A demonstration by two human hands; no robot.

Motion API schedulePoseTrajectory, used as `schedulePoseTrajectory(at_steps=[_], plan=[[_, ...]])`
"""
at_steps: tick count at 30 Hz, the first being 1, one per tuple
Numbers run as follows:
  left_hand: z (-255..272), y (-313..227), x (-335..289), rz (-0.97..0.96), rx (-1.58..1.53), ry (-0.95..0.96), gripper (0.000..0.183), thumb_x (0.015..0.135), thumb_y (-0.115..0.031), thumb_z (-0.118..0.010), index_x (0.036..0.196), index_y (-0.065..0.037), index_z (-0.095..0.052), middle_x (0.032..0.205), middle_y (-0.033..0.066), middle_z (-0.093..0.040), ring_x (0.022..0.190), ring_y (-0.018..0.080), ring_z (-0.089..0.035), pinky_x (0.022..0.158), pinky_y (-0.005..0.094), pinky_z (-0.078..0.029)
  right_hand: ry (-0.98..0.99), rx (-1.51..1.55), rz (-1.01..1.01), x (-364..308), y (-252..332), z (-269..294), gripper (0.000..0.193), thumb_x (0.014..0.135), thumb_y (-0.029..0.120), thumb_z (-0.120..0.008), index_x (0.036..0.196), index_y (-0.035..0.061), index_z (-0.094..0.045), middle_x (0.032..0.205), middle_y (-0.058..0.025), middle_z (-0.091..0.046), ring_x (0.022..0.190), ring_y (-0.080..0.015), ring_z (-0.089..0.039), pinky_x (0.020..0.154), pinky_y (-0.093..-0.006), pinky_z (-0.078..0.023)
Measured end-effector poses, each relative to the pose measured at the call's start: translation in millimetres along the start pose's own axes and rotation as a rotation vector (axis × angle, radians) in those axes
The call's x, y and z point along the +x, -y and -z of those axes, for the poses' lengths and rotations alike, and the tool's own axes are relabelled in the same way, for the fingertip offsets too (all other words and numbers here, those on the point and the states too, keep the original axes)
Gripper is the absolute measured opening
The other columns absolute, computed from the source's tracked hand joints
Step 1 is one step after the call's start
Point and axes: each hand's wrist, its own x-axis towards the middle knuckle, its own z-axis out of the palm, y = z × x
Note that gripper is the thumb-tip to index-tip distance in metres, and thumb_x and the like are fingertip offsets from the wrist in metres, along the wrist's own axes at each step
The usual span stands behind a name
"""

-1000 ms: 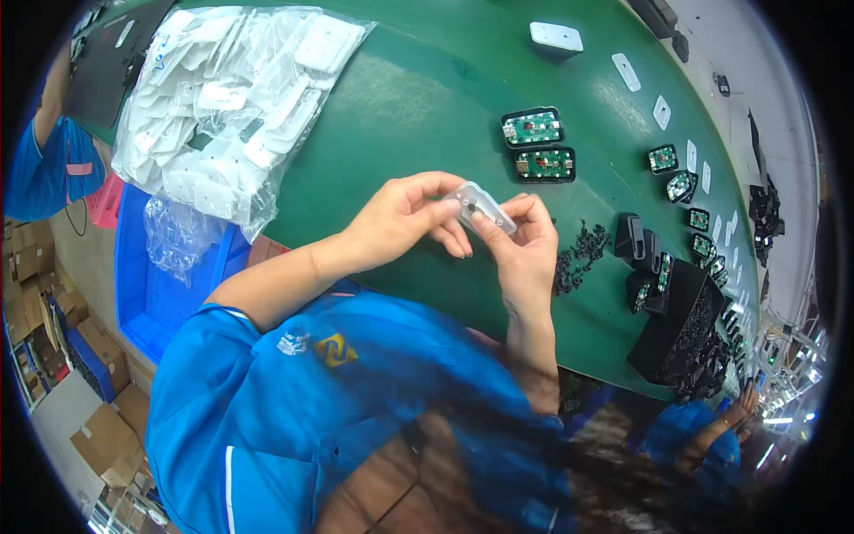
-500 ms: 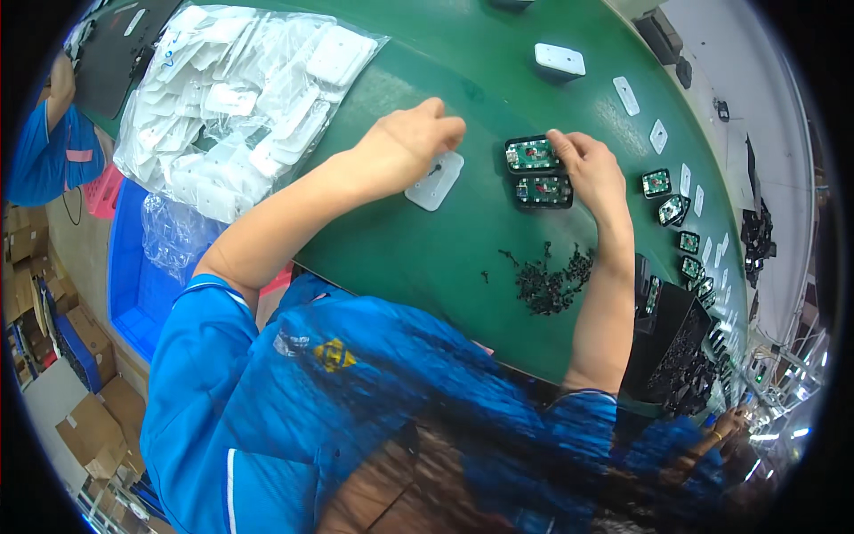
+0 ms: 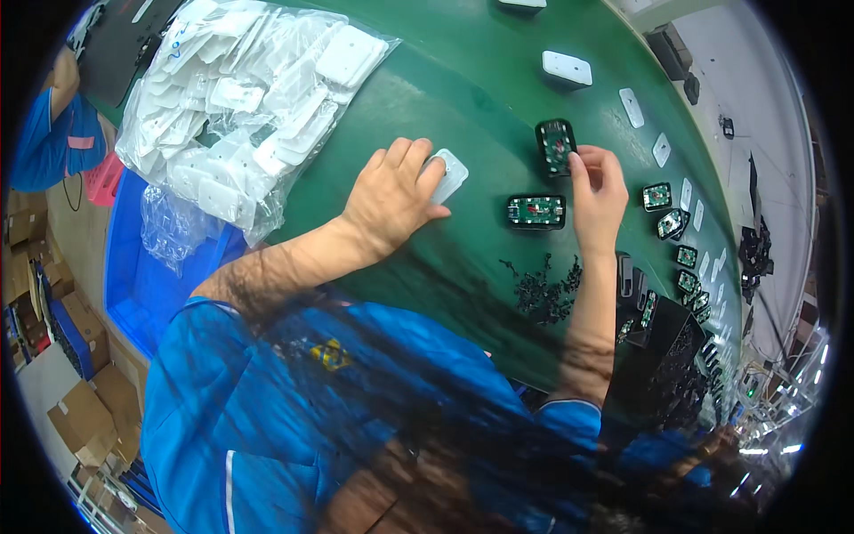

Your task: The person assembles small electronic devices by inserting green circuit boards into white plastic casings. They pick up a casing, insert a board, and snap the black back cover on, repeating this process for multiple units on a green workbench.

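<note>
My right hand (image 3: 599,191) grips a black housing with a green circuit board (image 3: 556,147) between thumb and fingers, holding it turned upright at its lower right corner. Just below it, a second black housing with a circuit board (image 3: 535,212) lies flat on the green table. My left hand (image 3: 391,198) is at a white plastic cover plate (image 3: 452,174) with small holes. Its index finger overlaps the plate's left edge, while thumb and fingers are spread apart. Part of the plate is hidden under the fingers.
A clear bag of white cover plates (image 3: 240,98) lies at the left, above a blue bin (image 3: 133,285). Small black parts (image 3: 544,289) are heaped near my right forearm. More circuit-board housings (image 3: 656,196) and white plates (image 3: 661,149) line the right side. A white-topped block (image 3: 567,68) stands farther back.
My right hand has turned one housing upright, apart from the other, which now lies alone. My left hand has moved down and left, its fingers spreading; the white plate has shifted and turned slightly.
</note>
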Motion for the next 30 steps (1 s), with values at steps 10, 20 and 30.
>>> schedulePoseTrajectory(at_steps=[10,20,30], plan=[[5.3,30.6,7.9,-0.150,-0.117,0.021,0.060,0.068,-0.004,-0.070,0.125,-0.008,-0.051,0.115,0.0095,-0.053,0.108,0.0276,-0.050,0.090,0.0394,-0.042,0.176,-0.230,0.155,-16.3,5.3,23.5,0.028,0.078,0.017,-0.070,0.102,0.0051,-0.060,0.119,-0.0114,-0.058,0.107,-0.0305,-0.055,0.091,-0.0408,-0.042],[17.6,45.2,-0.3,-0.037,-0.487,-0.141,0.056,0.078,0.005,-0.059,0.132,-0.007,-0.047,0.131,0.0125,-0.051,0.122,0.0309,-0.047,0.103,0.0401,-0.038,0.239,-0.086,0.297,-9.8,58.5,-11.2,0.037,0.078,0.011,-0.070,0.113,0.0034,-0.061,0.105,-0.0135,-0.063,0.095,-0.0292,-0.060,0.083,-0.0364,-0.048],[14.2,53.2,-15.7,-0.148,-0.423,-0.056,0.047,0.083,0.002,-0.053,0.129,-0.007,-0.050,0.138,0.0100,-0.048,0.129,0.0274,-0.044,0.105,0.0411,-0.036,0.422,-0.104,0.451,-18.9,77.0,-53.3,0.037,0.077,0.010,-0.069,0.112,0.0048,-0.060,0.106,-0.0104,-0.062,0.095,-0.0278,-0.058,0.081,-0.0366,-0.049]])
